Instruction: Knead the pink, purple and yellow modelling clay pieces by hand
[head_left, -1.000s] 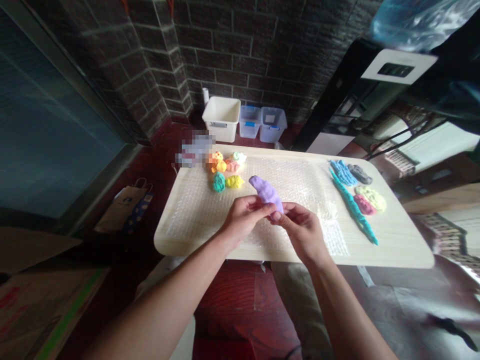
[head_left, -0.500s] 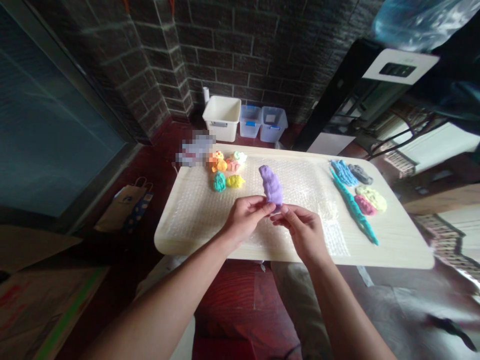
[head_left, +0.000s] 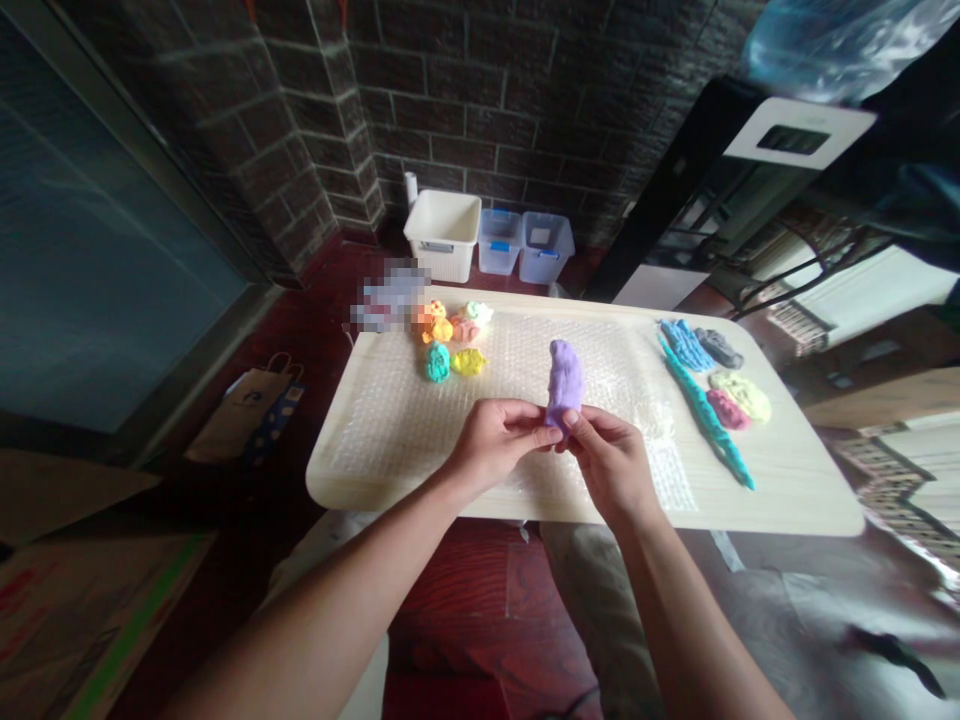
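Observation:
A lump of purple modelling clay (head_left: pixel 565 378), long and slightly curved, stands upright between my hands above the table. My left hand (head_left: pixel 499 440) pinches its lower end from the left, thumb against the clay. From the right, my right hand (head_left: pixel 611 455) grips the same lower end between thumb and fingers. Beneath them bubble wrap (head_left: pixel 405 410) covers much of the pale table (head_left: pixel 802 500). Beyond my left hand lie a teal clay lump (head_left: pixel 437 362), a yellow one (head_left: pixel 469 361), and orange clay (head_left: pixel 435 325) beside pink clay (head_left: pixel 465 329).
On the table's right are a long teal clay roll (head_left: pixel 706 412), blue clay (head_left: pixel 686 345), grey clay (head_left: pixel 720 347), pale yellow clay (head_left: pixel 742 395) and dark pink clay (head_left: pixel 726 410). A white bin (head_left: pixel 444 235) and two clear bins (head_left: pixel 546 247) stand behind the table. A paper bag (head_left: pixel 240 415) is at left.
The purple clay has turned in my fingers, from leaning left to nearly upright, and its top has shifted right. Both hands still hold its lower end.

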